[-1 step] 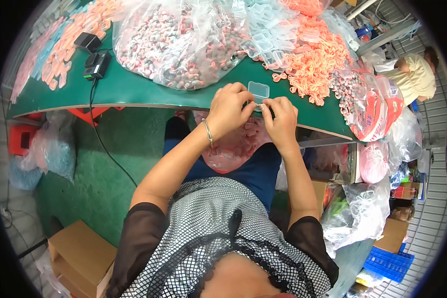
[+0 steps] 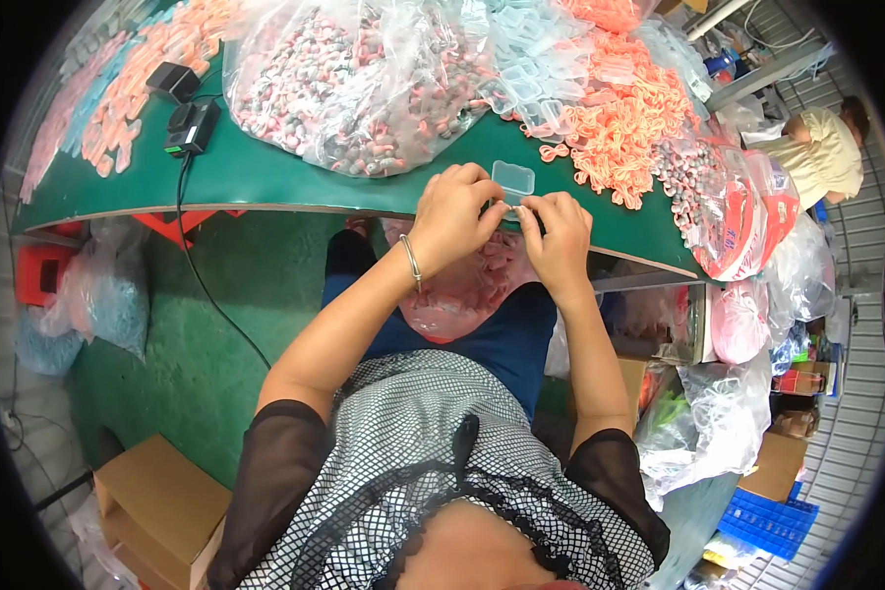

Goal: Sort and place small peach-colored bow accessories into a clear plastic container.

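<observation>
At the near edge of the green table, a small clear plastic box (image 2: pixel 513 178) with its lid raised sits between my two hands. My left hand (image 2: pixel 454 211), a bangle at its wrist, has closed fingers against the box's left side. Against the right side, my right hand (image 2: pixel 559 236) is closed too, thumb and forefinger pinched. Both thumb tips meet at the box's near part, over a tiny pale piece too small to name. Fingers hide most of the box's lower half. A pinkish bag of small pink pieces (image 2: pixel 457 285) lies in my lap below.
A big clear bag of pink-and-grey plugs (image 2: pixel 354 88) stands beyond my hands. Clear boxes (image 2: pixel 536 69) and orange looped cords (image 2: pixel 624 128) are heaped to its right. A black adapter (image 2: pixel 192 128) with a cable lies left. Another person (image 2: pixel 816 147) bends at the far right.
</observation>
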`<action>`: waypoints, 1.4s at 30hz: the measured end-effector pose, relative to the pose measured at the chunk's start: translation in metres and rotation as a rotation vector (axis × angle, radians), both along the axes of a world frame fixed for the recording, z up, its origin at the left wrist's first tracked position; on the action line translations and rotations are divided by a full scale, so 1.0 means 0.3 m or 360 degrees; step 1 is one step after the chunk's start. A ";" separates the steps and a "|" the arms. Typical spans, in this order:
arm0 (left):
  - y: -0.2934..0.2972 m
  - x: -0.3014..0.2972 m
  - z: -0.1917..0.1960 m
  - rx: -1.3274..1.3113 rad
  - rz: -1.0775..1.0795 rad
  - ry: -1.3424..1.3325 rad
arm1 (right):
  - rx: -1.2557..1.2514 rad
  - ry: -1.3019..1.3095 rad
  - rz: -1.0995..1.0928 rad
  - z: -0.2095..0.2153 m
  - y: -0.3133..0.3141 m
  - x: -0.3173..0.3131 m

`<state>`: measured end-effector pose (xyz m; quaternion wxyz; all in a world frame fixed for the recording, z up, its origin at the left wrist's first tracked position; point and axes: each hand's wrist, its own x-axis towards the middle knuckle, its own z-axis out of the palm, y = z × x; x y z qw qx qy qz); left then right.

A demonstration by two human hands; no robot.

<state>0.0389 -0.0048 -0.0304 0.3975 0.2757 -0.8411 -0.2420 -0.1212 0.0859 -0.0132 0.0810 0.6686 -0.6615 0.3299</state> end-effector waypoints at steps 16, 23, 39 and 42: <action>-0.011 0.029 0.028 0.0021 -0.0170 -0.0213 | -0.0039 0.0741 -0.0164 0.033 -0.218 -0.219; -0.010 0.035 0.042 0.0122 -0.0204 -0.0224 | 0.0035 -0.0204 0.0189 0.061 -0.103 -0.157; -0.008 0.035 0.036 0.0081 -0.0149 -0.0157 | 0.0133 -0.0165 0.0332 0.045 -0.072 -0.083; -0.004 0.032 0.032 0.0030 -0.0145 -0.0135 | 0.0096 -0.0085 0.0128 0.021 -0.105 -0.124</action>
